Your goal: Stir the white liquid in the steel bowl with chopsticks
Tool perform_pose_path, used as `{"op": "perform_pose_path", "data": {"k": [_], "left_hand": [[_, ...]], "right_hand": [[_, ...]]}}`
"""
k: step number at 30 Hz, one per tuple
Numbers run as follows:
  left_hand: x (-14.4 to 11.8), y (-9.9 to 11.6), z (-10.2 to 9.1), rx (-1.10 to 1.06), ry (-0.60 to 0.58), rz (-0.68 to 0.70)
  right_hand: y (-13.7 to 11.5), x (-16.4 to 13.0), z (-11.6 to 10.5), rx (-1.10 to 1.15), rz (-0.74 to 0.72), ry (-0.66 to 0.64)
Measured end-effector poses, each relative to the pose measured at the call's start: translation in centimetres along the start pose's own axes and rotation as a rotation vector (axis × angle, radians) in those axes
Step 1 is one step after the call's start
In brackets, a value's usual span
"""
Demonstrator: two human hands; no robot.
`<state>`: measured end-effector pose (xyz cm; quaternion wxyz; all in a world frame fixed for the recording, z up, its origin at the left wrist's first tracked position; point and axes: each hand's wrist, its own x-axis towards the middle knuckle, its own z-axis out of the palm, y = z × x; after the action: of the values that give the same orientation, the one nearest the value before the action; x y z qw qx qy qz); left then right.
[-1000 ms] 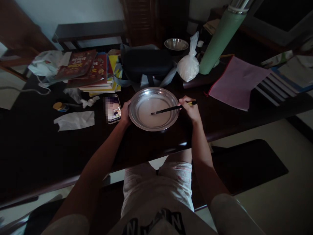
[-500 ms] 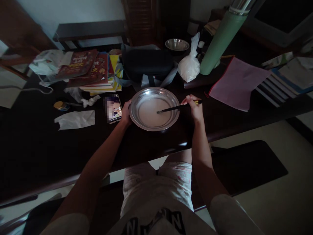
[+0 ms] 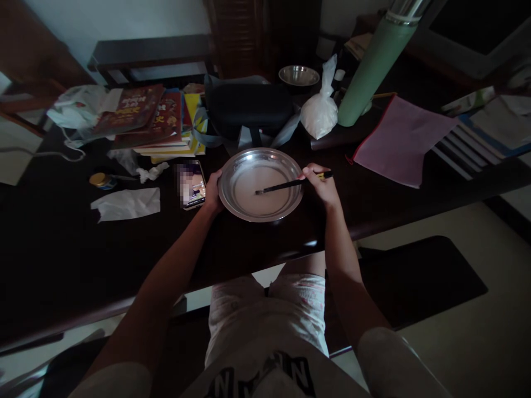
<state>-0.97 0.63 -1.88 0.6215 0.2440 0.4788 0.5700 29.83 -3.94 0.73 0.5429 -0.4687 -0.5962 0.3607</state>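
A shiny metal bowl [image 3: 226, 204] holding a pale, milky liquid [image 3: 257, 193] rests on the dark table in front of me. My left hand [image 3: 213, 192] grips the bowl's left rim, with the thumb at the edge. In my right hand [image 3: 322, 185], over the bowl's right side, are black chopsticks [image 3: 286, 185] with gold-coloured bands near their upper end. They slant down to the left, held close together, with their tips in the liquid left of the bowl's middle. A lit phone [image 3: 192, 185] lies just left of my left hand.
Behind the bowl is a black case [image 3: 251, 108], with a knotted bag of white powder [image 3: 319, 115] and a tall green bottle [image 3: 375, 74] to its right. Stacked books [image 3: 168, 119] stand at the left; a pink mesh pouch [image 3: 409, 138] lies right. Another metal bowl [image 3: 298, 76] is farther back.
My right hand has shifted slightly left, and the chopstick tips have moved left through the liquid. My left hand stays on the bowl's rim.
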Motion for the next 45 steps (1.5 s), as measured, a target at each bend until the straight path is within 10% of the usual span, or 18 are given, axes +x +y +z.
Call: {"op": "perform_pose_path", "data": {"k": [5,10,15,21,45], "left_hand": [[0.06,0.1,-0.01,-0.003,0.001,-0.026],[0.11,0.02,-0.05,-0.001,-0.002,0.0],[0.35,-0.25,-0.29,0.003,-0.018,0.017],[0.45,-0.34,-0.35,0.003,-0.023,0.04],[-0.25,0.2,0.23,-0.01,-0.009,-0.009]], "right_hand": [[0.04,-0.03,-0.19,0.001,0.001,0.148],[0.25,0.12,0.03,-0.001,-0.024,0.002],[0.41,0.17,-0.1,0.013,-0.032,0.153],[0.27,0.06,0.02,-0.009,-0.037,0.001],[0.53,0.08,-0.09,0.026,-0.017,0.089]]}}
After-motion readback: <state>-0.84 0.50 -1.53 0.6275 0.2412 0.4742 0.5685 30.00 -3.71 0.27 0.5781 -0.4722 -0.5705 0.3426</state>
